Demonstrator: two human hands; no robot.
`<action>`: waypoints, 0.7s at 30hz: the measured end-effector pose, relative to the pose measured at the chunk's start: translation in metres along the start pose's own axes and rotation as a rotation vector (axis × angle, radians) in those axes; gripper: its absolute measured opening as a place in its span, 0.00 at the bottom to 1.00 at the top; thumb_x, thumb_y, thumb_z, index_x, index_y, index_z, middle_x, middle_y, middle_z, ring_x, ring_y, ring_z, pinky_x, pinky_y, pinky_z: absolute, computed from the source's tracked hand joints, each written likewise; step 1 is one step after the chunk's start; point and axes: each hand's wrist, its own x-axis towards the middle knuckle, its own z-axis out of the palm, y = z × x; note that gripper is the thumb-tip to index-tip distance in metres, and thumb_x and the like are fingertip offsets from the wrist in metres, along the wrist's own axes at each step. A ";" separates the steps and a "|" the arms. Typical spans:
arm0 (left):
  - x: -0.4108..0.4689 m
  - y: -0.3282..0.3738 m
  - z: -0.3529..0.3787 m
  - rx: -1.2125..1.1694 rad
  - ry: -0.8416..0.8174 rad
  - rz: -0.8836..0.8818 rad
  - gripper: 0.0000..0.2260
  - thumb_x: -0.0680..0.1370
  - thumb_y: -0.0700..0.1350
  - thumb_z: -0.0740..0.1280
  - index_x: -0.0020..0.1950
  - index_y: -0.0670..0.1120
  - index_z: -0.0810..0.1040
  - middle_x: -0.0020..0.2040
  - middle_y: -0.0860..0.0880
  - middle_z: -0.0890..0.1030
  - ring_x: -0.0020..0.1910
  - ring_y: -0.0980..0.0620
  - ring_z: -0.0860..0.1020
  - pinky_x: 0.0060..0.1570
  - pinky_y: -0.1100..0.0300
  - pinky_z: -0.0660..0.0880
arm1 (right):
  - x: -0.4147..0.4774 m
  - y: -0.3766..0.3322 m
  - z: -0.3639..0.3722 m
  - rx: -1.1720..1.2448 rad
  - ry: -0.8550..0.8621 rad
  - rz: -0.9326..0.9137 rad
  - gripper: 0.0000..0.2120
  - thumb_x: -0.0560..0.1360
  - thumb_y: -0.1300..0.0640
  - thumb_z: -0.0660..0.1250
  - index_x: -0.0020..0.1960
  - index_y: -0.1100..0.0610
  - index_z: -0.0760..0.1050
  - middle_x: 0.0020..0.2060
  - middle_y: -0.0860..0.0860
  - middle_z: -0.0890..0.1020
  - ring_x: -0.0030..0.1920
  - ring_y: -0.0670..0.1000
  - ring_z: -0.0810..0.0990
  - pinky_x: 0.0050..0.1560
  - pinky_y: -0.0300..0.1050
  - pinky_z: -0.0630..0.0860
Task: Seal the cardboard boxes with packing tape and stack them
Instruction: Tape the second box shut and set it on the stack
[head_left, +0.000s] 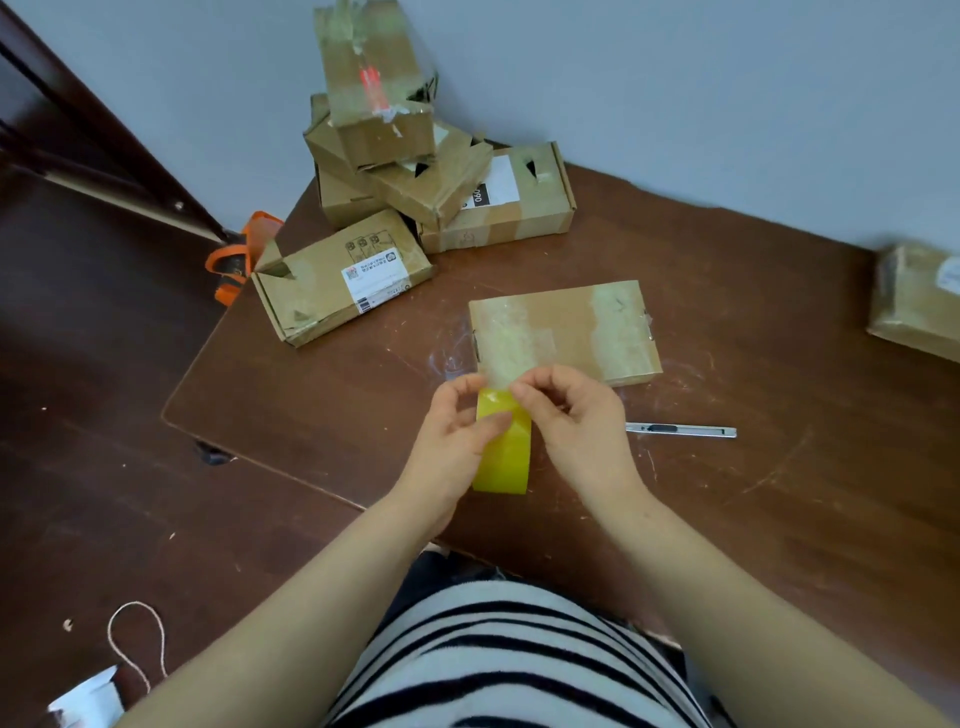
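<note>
Tape roll (506, 457) | pinched by left hand (451, 436), right hand (574, 415) | box label (478, 196): "090"

Orange straps (258, 224) beside table (311, 395); string (136, 603) on floor (78, 467).

glossy yellow tape roll (506, 457), matt cardboard box (563, 330), scratched wooden table (727, 519).

A box (563, 330) is laid mid-table (727, 519). Just before it, a tape roll (504, 457) is held between the left hand (452, 431) and the right hand (576, 415). A knife (680, 430) is laid right of them. A pile of boxes (415, 156) is stacked at the far left corner, a single box (340, 278) before it.
</note>
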 end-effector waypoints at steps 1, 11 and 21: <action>0.000 0.002 -0.002 -0.012 -0.029 0.002 0.19 0.76 0.35 0.67 0.62 0.52 0.69 0.48 0.47 0.82 0.47 0.47 0.81 0.52 0.49 0.76 | -0.004 -0.002 0.000 -0.036 0.023 -0.024 0.05 0.74 0.60 0.69 0.41 0.52 0.77 0.35 0.40 0.79 0.36 0.36 0.76 0.41 0.28 0.70; -0.005 0.024 0.002 -0.097 -0.167 0.126 0.06 0.78 0.45 0.66 0.51 0.50 0.70 0.36 0.54 0.80 0.34 0.54 0.76 0.36 0.56 0.72 | -0.009 -0.027 -0.013 0.059 0.177 0.003 0.08 0.73 0.59 0.71 0.40 0.46 0.81 0.31 0.36 0.81 0.35 0.35 0.77 0.40 0.29 0.71; -0.008 0.035 0.008 -0.053 -0.239 0.134 0.08 0.80 0.51 0.61 0.41 0.55 0.72 0.40 0.47 0.77 0.41 0.46 0.73 0.45 0.46 0.69 | -0.017 -0.040 -0.021 0.062 0.232 0.058 0.05 0.73 0.56 0.72 0.48 0.55 0.84 0.33 0.40 0.82 0.35 0.41 0.80 0.41 0.40 0.79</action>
